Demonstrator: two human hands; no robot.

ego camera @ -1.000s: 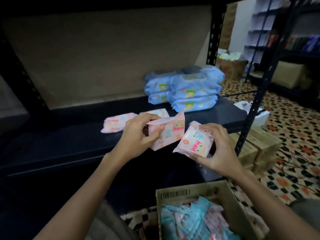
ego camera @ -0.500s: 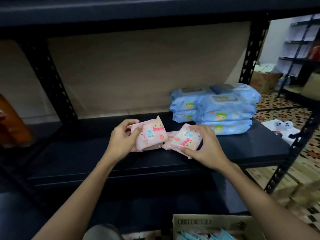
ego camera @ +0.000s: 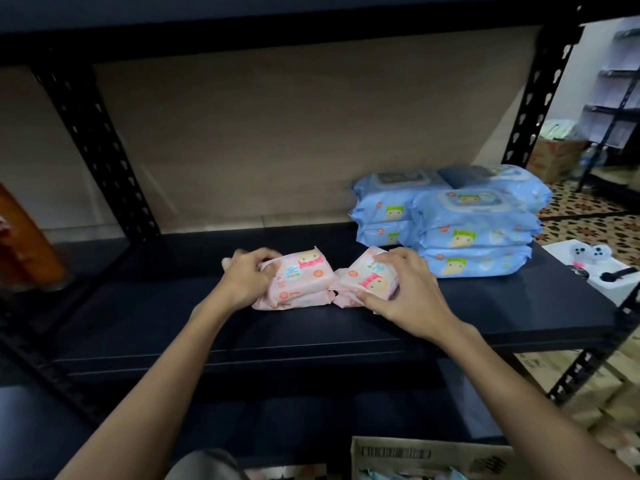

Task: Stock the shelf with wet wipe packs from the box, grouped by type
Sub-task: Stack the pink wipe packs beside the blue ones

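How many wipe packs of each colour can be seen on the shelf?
Pink packs: 4
Blue packs: 6 visible; more may be hidden behind
Total: 10 visible

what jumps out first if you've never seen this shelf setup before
Two hands meet at the middle of the dark shelf: the left hand and right hand each hold a pink wipe pack on top of another pink pack lying there. To their right, a stack of larger blue wipe packs stands out brightly. The cardboard box edge shows at the bottom.
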